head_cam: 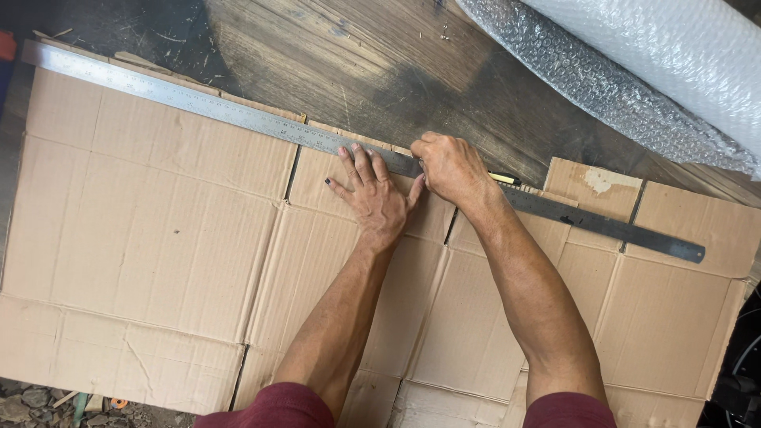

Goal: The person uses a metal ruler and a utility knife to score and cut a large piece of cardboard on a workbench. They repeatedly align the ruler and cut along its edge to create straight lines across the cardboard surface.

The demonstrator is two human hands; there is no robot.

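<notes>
- The long steel ruler (238, 112) lies on the flattened cardboard (158, 238). Its long axis runs on a diagonal from the upper left of the frame down to the right of centre, one end pointing to the upper left corner, the other to the right edge.
- The left hand (371, 192) lies flat at mid-frame, fingers (361, 162) spread wide and pointing up-frame. The fingertips press on the ruler's near edge and the palm rests on the cardboard; it grips nothing.
- The right hand (449, 166) sits just to the right of the left, touching it at the thumb, curled closed on a small yellow-and-black tool (504, 179), probably a knife or marker. Only the tool's tail shows, so the tip is hidden.
- Both hands meet the ruler at about its middle. The tool's tail points right, roughly along the ruler's axis.
- A roll of bubble wrap (650, 71) lies at the upper right, well apart from the hands, on the dark wooden floor (380, 63).
</notes>
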